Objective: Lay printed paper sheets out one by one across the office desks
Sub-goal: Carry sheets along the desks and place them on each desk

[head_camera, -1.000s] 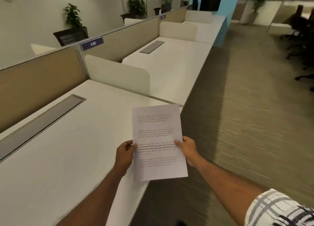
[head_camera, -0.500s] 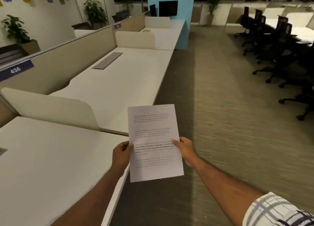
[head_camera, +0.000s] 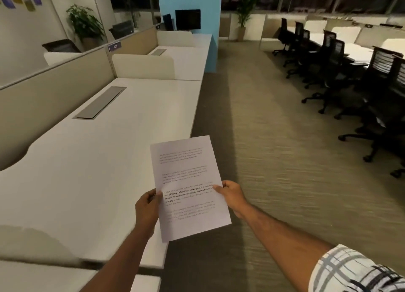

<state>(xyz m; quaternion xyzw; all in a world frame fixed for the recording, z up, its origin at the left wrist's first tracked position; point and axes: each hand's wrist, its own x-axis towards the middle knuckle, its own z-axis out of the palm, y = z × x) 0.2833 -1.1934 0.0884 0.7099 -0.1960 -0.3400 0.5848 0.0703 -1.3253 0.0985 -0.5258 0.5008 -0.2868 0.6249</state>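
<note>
1. Desk (head_camera: pixel 87 171): nearest landing spot
2. Left hand (head_camera: pixel 147 208) pinches the printed sheets (head_camera: pixel 189 191), held above the desk's aisle edge
3. Right hand (head_camera: pixel 232 196) pinches their far side, past the desk; a sheet released here could slide onto the carpet (head_camera: pixel 285 160)

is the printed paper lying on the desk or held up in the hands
Held up. The left hand and right hand pinch the printed paper by its side edges, above the desk edge.
</note>
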